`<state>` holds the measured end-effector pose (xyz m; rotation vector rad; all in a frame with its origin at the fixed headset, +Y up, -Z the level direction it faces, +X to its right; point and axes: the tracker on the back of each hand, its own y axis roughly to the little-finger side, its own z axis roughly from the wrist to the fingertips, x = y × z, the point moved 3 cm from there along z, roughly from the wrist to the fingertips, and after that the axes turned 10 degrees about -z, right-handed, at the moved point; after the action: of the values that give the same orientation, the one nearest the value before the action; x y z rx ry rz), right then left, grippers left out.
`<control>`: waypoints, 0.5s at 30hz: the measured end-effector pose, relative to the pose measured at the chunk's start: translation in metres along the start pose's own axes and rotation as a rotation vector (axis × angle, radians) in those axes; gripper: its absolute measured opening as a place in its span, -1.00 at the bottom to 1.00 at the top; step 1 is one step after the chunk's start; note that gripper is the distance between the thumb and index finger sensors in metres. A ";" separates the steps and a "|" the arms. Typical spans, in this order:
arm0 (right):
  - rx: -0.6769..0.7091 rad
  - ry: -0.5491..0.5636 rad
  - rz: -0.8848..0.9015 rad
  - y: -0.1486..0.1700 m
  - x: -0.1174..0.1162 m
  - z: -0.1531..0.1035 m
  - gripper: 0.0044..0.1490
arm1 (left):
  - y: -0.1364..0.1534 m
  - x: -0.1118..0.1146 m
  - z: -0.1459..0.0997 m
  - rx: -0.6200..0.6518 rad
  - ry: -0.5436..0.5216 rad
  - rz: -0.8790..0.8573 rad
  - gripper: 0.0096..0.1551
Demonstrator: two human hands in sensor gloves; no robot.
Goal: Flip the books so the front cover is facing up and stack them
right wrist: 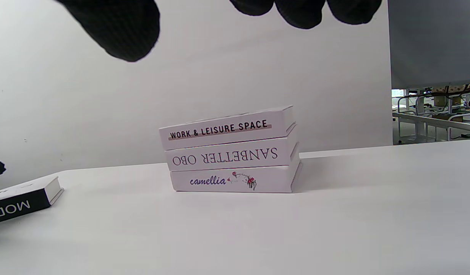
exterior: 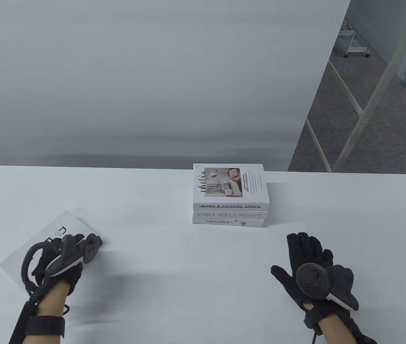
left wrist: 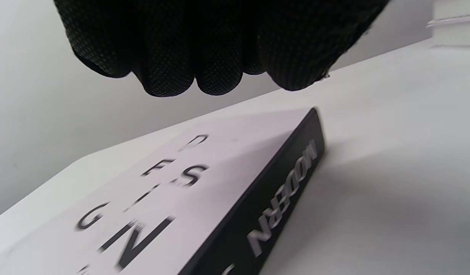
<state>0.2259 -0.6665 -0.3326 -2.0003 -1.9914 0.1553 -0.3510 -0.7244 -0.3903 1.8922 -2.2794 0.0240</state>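
Note:
A stack of three white books [exterior: 229,195] stands at the table's middle, spines toward me. The top book [exterior: 228,182], "Work & Leisure Space", lies front cover up. The stack also shows in the right wrist view [right wrist: 231,152]. A fourth white book [exterior: 41,243] with a black "Modern" spine lies at the near left with its "Design" cover up; it also shows in the left wrist view [left wrist: 162,198]. My left hand [exterior: 72,242] hovers over its right edge, and its fingers [left wrist: 170,57] hang just above the cover without touching. My right hand [exterior: 303,251] is spread, palm down and empty, at the near right of the stack.
The white table [exterior: 174,279] ends at a grey backdrop wall behind the stack. Beyond the right edge lie carpet floor and a metal frame [exterior: 364,111]. The book with the black spine shows at the left edge of the right wrist view [right wrist: 21,202].

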 end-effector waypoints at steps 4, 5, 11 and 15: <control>0.014 0.011 -0.005 -0.006 0.000 0.001 0.15 | 0.025 0.013 0.007 -0.023 0.014 0.037 -0.45; 0.015 0.017 -0.007 -0.007 0.000 0.001 0.15 | 0.027 0.015 0.009 -0.024 0.024 0.055 -0.43; 0.008 0.005 -0.015 -0.006 -0.001 0.001 0.14 | 0.042 0.034 0.022 0.012 0.192 0.098 -0.24; 0.006 0.001 -0.008 -0.004 -0.003 0.001 0.14 | 0.048 0.041 0.029 -0.005 0.251 0.049 -0.19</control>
<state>0.2214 -0.6694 -0.3330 -1.9877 -1.9959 0.1590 -0.4091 -0.7593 -0.4082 1.7215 -2.1531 0.2477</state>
